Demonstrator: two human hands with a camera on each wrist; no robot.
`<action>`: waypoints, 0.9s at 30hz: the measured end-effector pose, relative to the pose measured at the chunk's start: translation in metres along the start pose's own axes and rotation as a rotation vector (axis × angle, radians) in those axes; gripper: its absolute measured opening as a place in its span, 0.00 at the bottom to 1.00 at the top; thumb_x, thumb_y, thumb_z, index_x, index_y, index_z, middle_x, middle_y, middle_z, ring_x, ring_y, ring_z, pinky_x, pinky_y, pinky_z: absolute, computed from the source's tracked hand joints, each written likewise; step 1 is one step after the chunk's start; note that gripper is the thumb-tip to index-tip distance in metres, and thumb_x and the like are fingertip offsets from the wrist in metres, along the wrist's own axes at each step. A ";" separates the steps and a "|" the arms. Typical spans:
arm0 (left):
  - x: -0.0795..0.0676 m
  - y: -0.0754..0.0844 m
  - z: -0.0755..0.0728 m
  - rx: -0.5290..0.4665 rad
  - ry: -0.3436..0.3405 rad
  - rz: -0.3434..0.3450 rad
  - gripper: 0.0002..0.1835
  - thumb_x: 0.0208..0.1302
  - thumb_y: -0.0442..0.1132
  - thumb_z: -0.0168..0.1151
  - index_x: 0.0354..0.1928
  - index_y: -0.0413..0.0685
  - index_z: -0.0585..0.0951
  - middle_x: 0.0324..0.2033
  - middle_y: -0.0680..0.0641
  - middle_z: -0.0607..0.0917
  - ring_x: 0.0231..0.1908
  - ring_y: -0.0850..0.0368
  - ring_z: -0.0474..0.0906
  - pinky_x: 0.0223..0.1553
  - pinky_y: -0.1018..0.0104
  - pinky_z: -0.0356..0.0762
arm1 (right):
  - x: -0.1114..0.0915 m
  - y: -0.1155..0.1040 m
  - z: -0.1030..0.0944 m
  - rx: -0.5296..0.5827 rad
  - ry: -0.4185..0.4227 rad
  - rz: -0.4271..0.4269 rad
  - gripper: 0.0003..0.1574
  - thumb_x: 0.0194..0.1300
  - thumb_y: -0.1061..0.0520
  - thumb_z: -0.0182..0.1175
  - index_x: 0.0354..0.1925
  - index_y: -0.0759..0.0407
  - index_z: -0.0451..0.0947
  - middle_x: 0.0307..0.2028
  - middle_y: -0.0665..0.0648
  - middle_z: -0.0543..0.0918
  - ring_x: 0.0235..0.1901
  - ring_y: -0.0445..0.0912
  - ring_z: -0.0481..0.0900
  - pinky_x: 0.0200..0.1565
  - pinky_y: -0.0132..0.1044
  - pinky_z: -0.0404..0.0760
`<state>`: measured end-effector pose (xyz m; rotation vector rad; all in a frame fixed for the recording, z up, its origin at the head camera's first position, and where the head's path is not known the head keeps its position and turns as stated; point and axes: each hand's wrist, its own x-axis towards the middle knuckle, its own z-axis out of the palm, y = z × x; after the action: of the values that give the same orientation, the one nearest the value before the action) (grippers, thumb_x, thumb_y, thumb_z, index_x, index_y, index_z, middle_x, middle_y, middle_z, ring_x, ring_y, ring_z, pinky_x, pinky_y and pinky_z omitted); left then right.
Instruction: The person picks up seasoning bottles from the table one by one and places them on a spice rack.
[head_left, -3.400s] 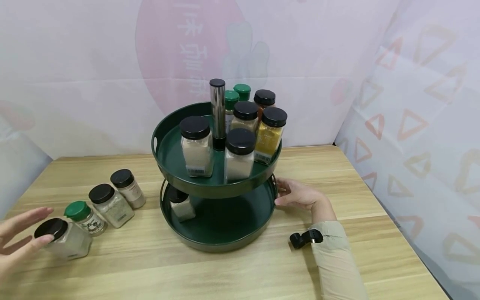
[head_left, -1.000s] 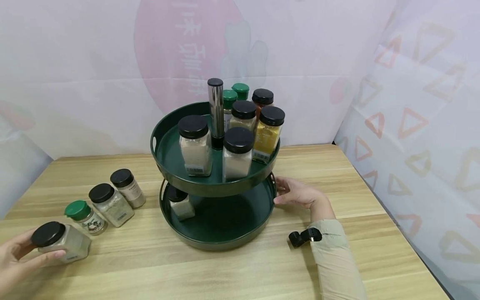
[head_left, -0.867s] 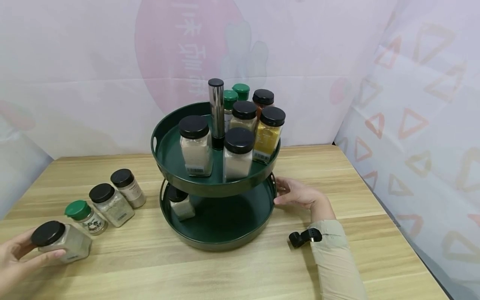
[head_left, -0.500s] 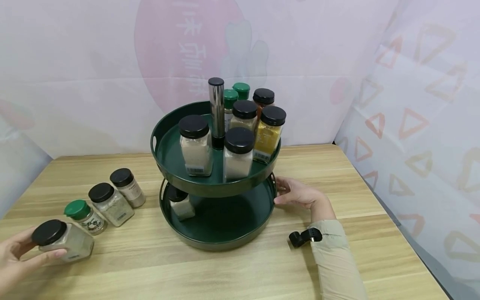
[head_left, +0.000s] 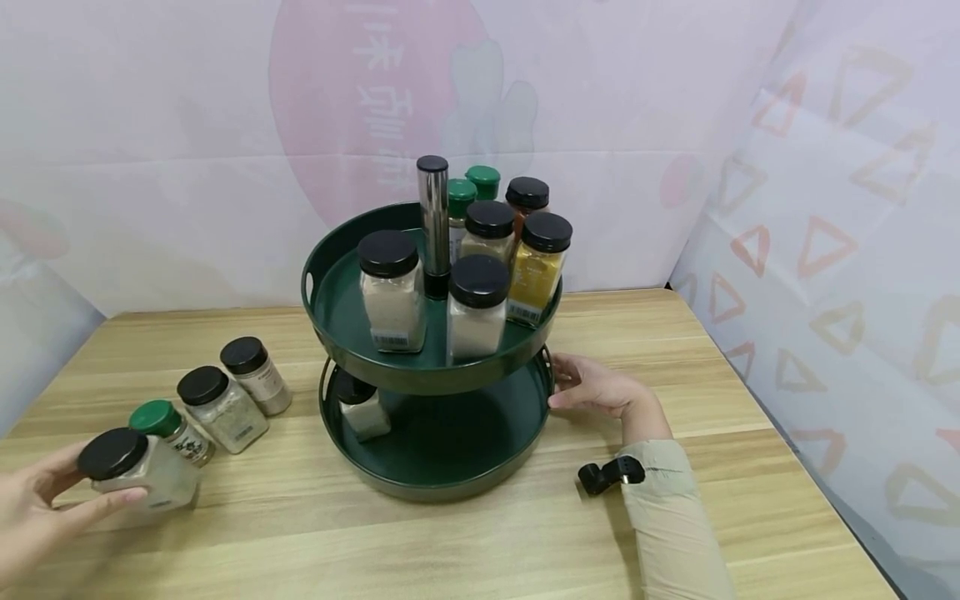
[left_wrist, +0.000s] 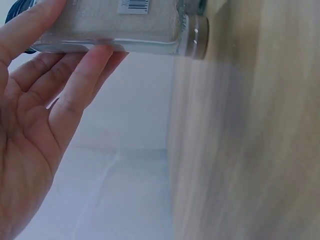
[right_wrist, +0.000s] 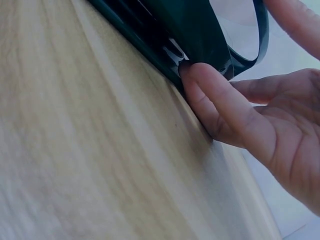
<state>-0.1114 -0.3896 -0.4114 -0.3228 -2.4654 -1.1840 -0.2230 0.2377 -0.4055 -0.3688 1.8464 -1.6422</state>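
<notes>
My left hand [head_left: 56, 504] grips a clear spice jar [head_left: 161, 475] with a black lid, thumb on the near side and fingers behind. The jar leans, its lid towards the hand, and overlaps a green-lidded shaker [head_left: 189, 442] in the head view. Up close in the left wrist view, the jar [left_wrist: 110, 22] shows pale powder and a barcode label. My right hand [head_left: 596, 387] holds the right side of a dark green two-tier rack [head_left: 435, 492] at its lower tray. In the right wrist view, thumb and fingertips meet the tray's wall [right_wrist: 195, 30] near its handle opening.
Beside the shaker stand two black-lidded jars [head_left: 228, 421] [head_left: 264, 383]. Several jars, such as a yellow one [head_left: 534, 279], fill the upper tray around a metal post [head_left: 433, 221]. One small jar [head_left: 365, 417] sits in the lower tray. A wooden table [head_left: 450, 550] bears everything.
My left hand came down onto the black-lidded jar, took hold of it, and has moved it slightly right and up, over part of the green-lidded shaker. The right hand stays at the rack.
</notes>
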 end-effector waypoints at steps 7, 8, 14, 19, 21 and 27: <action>0.007 0.027 0.002 0.015 -0.078 -0.047 0.34 0.43 0.20 0.76 0.51 0.60 0.81 0.44 0.83 0.76 0.46 0.94 0.69 0.30 0.90 0.75 | 0.001 0.000 0.000 -0.006 0.001 0.001 0.60 0.61 0.64 0.67 0.76 0.71 0.39 0.74 0.74 0.51 0.69 0.57 0.62 0.59 0.32 0.78; 0.008 0.031 0.003 0.007 -0.084 -0.046 0.36 0.43 0.20 0.76 0.52 0.63 0.81 0.44 0.83 0.76 0.46 0.94 0.69 0.29 0.89 0.76 | 0.001 0.000 0.000 -0.008 0.002 0.004 0.60 0.61 0.64 0.67 0.76 0.70 0.39 0.74 0.74 0.51 0.69 0.57 0.62 0.59 0.32 0.79; 0.014 0.043 0.005 -0.042 -0.089 -0.017 0.41 0.41 0.18 0.75 0.54 0.68 0.79 0.45 0.81 0.79 0.47 0.92 0.73 0.28 0.85 0.79 | 0.001 0.000 -0.001 -0.012 0.001 0.009 0.60 0.61 0.63 0.68 0.76 0.70 0.39 0.75 0.73 0.50 0.70 0.58 0.61 0.59 0.32 0.78; 0.021 0.052 0.008 -0.031 -0.155 -0.006 0.35 0.46 0.20 0.74 0.57 0.52 0.80 0.46 0.78 0.81 0.46 0.88 0.76 0.31 0.84 0.81 | 0.001 -0.001 0.000 -0.002 -0.001 0.001 0.61 0.61 0.63 0.68 0.76 0.71 0.38 0.75 0.74 0.50 0.70 0.59 0.61 0.60 0.33 0.78; 0.025 0.058 0.009 -0.012 -0.189 0.010 0.32 0.48 0.21 0.74 0.57 0.47 0.80 0.45 0.77 0.82 0.45 0.87 0.77 0.32 0.83 0.81 | 0.001 0.000 0.000 0.002 0.001 0.003 0.60 0.61 0.64 0.68 0.76 0.70 0.39 0.75 0.74 0.50 0.69 0.57 0.62 0.59 0.33 0.79; 0.034 0.076 0.016 0.028 -0.239 -0.017 0.31 0.50 0.26 0.75 0.56 0.56 0.80 0.42 0.79 0.80 0.33 0.80 0.83 0.28 0.83 0.79 | 0.001 0.000 0.000 0.004 -0.001 0.006 0.59 0.61 0.65 0.67 0.76 0.70 0.40 0.74 0.73 0.52 0.65 0.53 0.66 0.58 0.32 0.79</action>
<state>-0.1181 -0.3291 -0.3524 -0.4608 -2.6898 -1.1772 -0.2238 0.2374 -0.4057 -0.3622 1.8419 -1.6412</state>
